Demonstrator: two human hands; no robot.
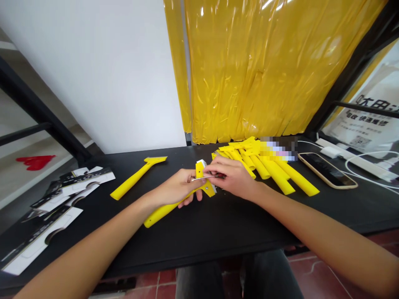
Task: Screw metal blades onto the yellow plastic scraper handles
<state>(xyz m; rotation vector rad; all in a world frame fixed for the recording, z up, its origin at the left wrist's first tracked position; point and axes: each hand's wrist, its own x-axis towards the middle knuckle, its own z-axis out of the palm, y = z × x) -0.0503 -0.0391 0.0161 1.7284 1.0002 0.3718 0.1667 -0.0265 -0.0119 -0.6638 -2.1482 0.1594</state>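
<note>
My left hand [174, 187] is closed around a yellow scraper [160, 214]. Its handle slants down to the left, and its wide head with a metal edge points up and to the right. In the fingers of my right hand [235, 176] is a small screwdriver [199, 178], its thin metal shaft lying across the scraper head toward my left thumb. Most of the screwdriver's handle is hidden by the fingers. Another yellow scraper [134, 178] lies on the black table [205, 236], left of my hands. Behind my right hand is a pile of several yellow scrapers [276, 172].
Black-and-white cardboard sleeves [59, 216] are stacked loosely at the left. A phone [327, 170] lies at the right, beside a white power strip [361, 160] and cables. Yellow plastic sheeting [249, 74] and a white panel [124, 74] stand behind the table.
</note>
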